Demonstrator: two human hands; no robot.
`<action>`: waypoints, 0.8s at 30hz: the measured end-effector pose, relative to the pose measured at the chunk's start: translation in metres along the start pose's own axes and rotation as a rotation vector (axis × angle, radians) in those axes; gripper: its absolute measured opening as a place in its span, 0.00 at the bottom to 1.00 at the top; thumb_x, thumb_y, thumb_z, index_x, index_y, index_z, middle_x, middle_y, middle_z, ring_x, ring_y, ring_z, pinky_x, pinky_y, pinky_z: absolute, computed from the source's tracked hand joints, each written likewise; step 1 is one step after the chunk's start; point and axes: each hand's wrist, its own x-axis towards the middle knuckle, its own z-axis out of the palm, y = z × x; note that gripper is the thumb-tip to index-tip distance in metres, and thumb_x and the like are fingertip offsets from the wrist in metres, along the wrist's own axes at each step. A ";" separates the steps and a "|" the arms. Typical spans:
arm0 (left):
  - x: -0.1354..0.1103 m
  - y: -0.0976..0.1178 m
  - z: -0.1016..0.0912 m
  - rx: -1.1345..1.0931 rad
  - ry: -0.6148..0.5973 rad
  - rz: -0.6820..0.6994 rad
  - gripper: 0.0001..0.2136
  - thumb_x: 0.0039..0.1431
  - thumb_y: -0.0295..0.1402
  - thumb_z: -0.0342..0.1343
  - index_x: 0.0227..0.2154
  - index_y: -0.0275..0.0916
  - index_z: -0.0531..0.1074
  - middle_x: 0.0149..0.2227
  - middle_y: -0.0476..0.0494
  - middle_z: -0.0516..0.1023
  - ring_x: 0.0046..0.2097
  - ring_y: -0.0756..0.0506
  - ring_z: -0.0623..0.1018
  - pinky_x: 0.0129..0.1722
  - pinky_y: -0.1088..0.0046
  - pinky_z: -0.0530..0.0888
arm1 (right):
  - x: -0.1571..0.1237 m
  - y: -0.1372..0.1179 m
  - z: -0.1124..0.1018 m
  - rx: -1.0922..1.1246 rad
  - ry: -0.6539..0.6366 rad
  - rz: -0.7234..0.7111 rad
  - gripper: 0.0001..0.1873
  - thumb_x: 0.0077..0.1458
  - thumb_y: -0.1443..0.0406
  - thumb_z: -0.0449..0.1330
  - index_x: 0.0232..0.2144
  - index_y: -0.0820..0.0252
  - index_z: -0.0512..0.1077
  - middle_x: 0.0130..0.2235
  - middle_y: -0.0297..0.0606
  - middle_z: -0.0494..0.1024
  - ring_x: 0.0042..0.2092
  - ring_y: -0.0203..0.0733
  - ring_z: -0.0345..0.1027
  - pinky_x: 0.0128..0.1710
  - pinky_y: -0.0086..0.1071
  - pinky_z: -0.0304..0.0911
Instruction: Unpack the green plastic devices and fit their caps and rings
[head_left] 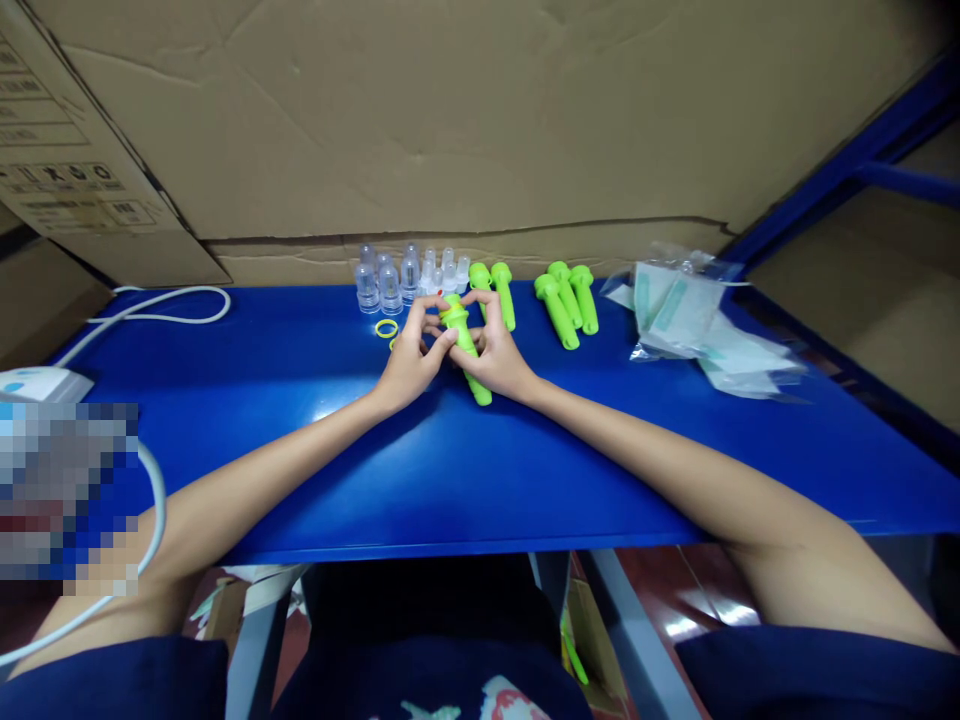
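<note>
A lime-green plastic handle (478, 385) with a wider head is held between my two hands above the blue table. My left hand (409, 362) grips it near the head, fingertips curled at the top, where a yellow-orange band shows. My right hand (501, 355) wraps the other side of the same handle, its thumb against the body. Just left of my left hand lies a thin yellow ring (386, 329); a second one is mostly hidden by that hand. Behind my hands stand several clear plastic domed caps (390, 290) and smaller whitish clear pieces (448, 272).
More green handles (559, 312) lie to the right of my hands, two others (504, 295) just behind. Clear plastic bags with pale contents (675, 305) are piled further right. A white cable (180, 292) and a white device (45, 384) sit left. Cardboard (420, 130) walls the back.
</note>
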 end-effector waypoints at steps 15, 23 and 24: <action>0.000 0.004 0.000 0.034 -0.009 0.060 0.13 0.66 0.38 0.56 0.49 0.42 0.61 0.46 0.43 0.75 0.39 0.50 0.77 0.32 0.75 0.71 | -0.001 0.000 0.001 -0.034 0.029 -0.023 0.26 0.61 0.52 0.60 0.48 0.51 0.47 0.22 0.19 0.56 0.19 0.33 0.54 0.18 0.28 0.48; -0.001 0.003 0.001 0.069 0.003 0.067 0.14 0.67 0.36 0.55 0.51 0.42 0.62 0.49 0.42 0.75 0.40 0.49 0.77 0.34 0.75 0.71 | -0.001 0.000 0.002 -0.017 0.049 -0.064 0.26 0.61 0.56 0.60 0.50 0.53 0.47 0.22 0.18 0.57 0.19 0.33 0.56 0.18 0.28 0.49; -0.001 0.003 0.000 0.070 -0.001 0.072 0.14 0.67 0.36 0.55 0.51 0.42 0.62 0.48 0.42 0.75 0.40 0.50 0.77 0.33 0.75 0.71 | -0.001 0.000 0.002 -0.018 0.047 -0.063 0.26 0.61 0.56 0.60 0.50 0.53 0.47 0.22 0.18 0.57 0.19 0.33 0.56 0.18 0.27 0.49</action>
